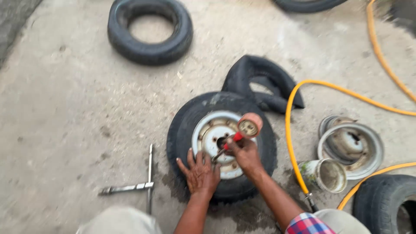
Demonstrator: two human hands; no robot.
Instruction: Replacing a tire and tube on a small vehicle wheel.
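— What do we have closest to us?

— Our knees at the bottom edge, and a plaid sleeve cuff (308, 224) on our right arm. Just ahead, our left hand (200, 172) lies flat with fingers spread wide on the sidewall of the small wheel (186, 130), holding nothing. Our right hand (245, 152) is closed around a red-handled tool (236, 137), whose tip sits at the centre hole of the white steel rim (209, 130).

— And the round thing above that hand?

— A pink cylindrical tin (250, 125), open end towards us. It is blurred, so we cannot tell whether it rests on the rim or is carried by the hand.

— Where does the wheel lie?

— Flat on the concrete floor (65, 108), right in front of us, over a dark damp patch.

— What crowds around it?

— On the left, well apart, a metal cross wrench (143, 186). On the right, a yellow air hose (289, 130) curves past the tyre's edge, with a dirty white can (323, 174) just beside it and a bare steel rim (352, 149) next to that. A dark tyre (383, 201) fills the lower right corner.

— Farther off?

— A folded black inner tube (260, 80) touches the wheel's far side. Beyond, a loose tyre (149, 30) lies flat, and another tyre (307, 4) is cut off by the top edge.
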